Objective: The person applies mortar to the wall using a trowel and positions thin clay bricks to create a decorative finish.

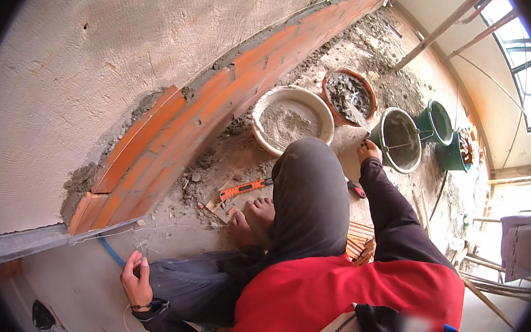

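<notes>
A low course of orange bricks (pixel 211 105) was seen laid along the plastered wall (pixel 82 55), with grey mortar on its top edge and a thin string line (pixel 158 229) stretched near its base. Were that line snagged or tugged sideways, the course could be judged to run untrue. Loose rubble and an orange-handled tool (pixel 245 187) were seen beside bare feet (pixel 252 222), so a slip or a cut foot was thought possible. The mortar pans (pixel 292 121) and buckets (pixel 399 139) stood crowded together; one could be tipped by a careless reach.

The right hand (pixel 368 150) was stretched far forward, touching a trowel (pixel 356 114) near the grey bucket; whether it was closed could not be told. The left hand (pixel 136 281) was held low by the floor, fingers curled together as if pinching the string.
</notes>
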`<state>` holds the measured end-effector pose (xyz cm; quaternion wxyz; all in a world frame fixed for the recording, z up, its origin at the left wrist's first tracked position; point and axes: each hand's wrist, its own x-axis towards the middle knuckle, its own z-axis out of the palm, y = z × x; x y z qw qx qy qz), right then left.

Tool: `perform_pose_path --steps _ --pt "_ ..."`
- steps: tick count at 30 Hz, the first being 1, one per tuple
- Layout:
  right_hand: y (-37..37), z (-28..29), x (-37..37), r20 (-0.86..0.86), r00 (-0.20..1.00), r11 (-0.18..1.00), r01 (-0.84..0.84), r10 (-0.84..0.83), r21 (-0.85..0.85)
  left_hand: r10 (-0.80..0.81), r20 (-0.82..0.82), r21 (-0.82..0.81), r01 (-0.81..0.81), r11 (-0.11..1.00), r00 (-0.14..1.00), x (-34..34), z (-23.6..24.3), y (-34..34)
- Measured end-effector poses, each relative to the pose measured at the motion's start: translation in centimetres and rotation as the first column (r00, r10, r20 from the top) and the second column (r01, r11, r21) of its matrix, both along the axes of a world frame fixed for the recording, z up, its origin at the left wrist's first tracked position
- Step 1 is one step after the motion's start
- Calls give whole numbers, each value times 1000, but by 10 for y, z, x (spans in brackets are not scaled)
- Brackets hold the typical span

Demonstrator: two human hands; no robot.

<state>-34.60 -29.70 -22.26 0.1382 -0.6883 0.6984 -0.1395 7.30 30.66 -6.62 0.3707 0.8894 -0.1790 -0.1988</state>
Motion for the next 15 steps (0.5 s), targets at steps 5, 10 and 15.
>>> perform_pose_path --steps 5,10,15 --pt "-3 -6 -16 81 996 999 -32 35 -42 11 -9 -8 -11 1000 1000 1 -1 3" --pt "-9 6 -19 -36 996 997 -77 78 24 -26 20 -5 26 1000 999 5 -6 8" --pt "-17 -2 -32 -7 994 994 -112 112 -14 -7 4 -20 8 1000 1000 2 -4 3"
